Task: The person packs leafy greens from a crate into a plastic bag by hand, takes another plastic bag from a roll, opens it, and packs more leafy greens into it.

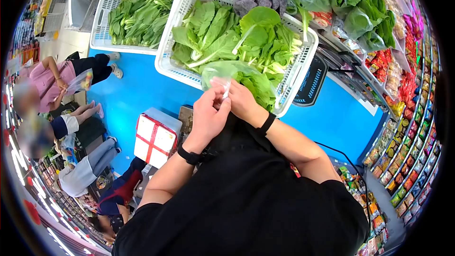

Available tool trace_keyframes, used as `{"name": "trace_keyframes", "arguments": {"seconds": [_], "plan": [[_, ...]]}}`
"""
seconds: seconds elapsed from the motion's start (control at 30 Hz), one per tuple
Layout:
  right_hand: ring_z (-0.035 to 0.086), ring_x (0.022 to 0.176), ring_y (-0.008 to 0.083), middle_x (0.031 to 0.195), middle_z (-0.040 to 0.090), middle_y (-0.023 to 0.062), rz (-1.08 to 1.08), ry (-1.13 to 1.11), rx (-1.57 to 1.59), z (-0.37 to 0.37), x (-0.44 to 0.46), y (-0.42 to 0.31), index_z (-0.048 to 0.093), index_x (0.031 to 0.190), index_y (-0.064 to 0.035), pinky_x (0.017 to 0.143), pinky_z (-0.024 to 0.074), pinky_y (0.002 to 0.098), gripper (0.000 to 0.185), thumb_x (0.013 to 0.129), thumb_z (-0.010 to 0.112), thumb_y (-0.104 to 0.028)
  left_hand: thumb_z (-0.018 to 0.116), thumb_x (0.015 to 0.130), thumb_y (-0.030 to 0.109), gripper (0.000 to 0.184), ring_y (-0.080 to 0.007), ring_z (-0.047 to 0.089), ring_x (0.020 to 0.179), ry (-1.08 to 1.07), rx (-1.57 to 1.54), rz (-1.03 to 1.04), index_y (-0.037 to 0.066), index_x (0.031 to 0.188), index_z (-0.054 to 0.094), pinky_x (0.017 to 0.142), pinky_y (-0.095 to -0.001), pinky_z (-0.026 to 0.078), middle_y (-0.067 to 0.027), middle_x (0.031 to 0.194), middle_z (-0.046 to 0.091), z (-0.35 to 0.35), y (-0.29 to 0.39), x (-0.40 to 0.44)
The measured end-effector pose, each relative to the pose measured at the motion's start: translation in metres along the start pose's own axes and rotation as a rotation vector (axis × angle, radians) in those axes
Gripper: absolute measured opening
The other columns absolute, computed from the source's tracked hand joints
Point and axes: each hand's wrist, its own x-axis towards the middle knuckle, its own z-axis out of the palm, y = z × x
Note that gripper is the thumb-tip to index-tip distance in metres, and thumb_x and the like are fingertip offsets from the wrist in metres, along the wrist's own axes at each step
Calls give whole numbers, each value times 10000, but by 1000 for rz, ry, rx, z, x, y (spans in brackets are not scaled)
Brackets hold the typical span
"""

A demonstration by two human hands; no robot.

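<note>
A transparent plastic bag [219, 70] with leafy greens in it lies at the near edge of the white basket [176, 77]. Its whitish twisted neck is pinched between my two hands. My left hand [211, 114] has thumb and fingers closed on that neck from the left. From the right, my right hand [242, 100] closes on it as well, its fingertips partly hidden and slightly blurred. Loose leafy greens [208, 33] fill the basket just beyond my hands. A dark grey cloth [259, 1] hangs over the basket's far rim.
Another white basket [100, 33] of greens stands to the left. More bagged greens [365, 12] lie at the upper right. Below left is a white box with red tape [152, 140]. Several people [52, 83] are at the left; snack shelves [412, 156] curve along the right.
</note>
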Motion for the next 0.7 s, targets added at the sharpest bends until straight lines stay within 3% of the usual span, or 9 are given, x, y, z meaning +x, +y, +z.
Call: {"name": "trace_keyframes", "arguments": {"seconds": [0.07, 0.13, 0.27, 0.33, 0.53, 0.63, 0.7], "plan": [[691, 1195, 352, 1261, 701, 157, 7, -14, -15, 3, -1, -4, 674, 1405, -41, 954, 610, 420, 542, 873, 757, -105, 746, 967, 31, 263, -155, 729, 798, 1, 4, -22, -36, 1219, 706, 739, -302, 599, -110, 963, 762, -4, -6, 0], [696, 1167, 353, 1263, 702, 150, 36, 19, -33, 2, -2, -6, 685, 1359, -34, 917, 615, 424, 487, 881, 743, -110, 734, 971, 19, 281, -163, 738, 811, 14, 20, 63, -37, 1242, 683, 760, -307, 601, -117, 974, 762, -8, -6, 3], [697, 1133, 359, 1253, 700, 147, -7, -38, -73, 12, -14, 5, 688, 1315, -45, 868, 614, 423, 449, 876, 745, -121, 745, 956, 36, 337, -201, 743, 855, 8, -50, 5, -17, 1274, 647, 798, -336, 595, -127, 993, 754, -7, -4, -1], [695, 1099, 367, 1235, 699, 141, 34, 13, 43, 8, -7, 2, 686, 1280, -64, 829, 609, 431, 444, 844, 760, -112, 747, 938, 30, 401, -180, 718, 883, -24, 108, 174, 10, 1311, 600, 825, -324, 563, -77, 947, 734, -5, -6, -2], [679, 1152, 377, 1246, 691, 135, 145, -14, 107, 11, -5, 10, 655, 1338, -74, 900, 594, 458, 505, 838, 725, -85, 764, 915, 34, 412, -210, 729, 944, -125, 42, 181, 24, 1293, 600, 887, -347, 570, -90, 989, 732, -7, -1, 2], [669, 1178, 377, 1252, 688, 133, 140, -44, 70, 12, -9, 9, 641, 1364, -74, 936, 589, 456, 529, 842, 730, -79, 782, 913, 66, 382, -259, 742, 961, -104, 31, 210, 13, 1261, 634, 848, -379, 581, -138, 1027, 743, -7, -6, 2], [656, 1221, 370, 1278, 691, 126, 185, -106, -16, -2, -8, -1, 631, 1394, -73, 977, 591, 432, 541, 866, 748, -81, 772, 938, 49, 335, -185, 699, 917, -32, -38, 116, 3, 1242, 637, 845, -331, 562, -98, 1021, 738, -11, -13, 4]]}}
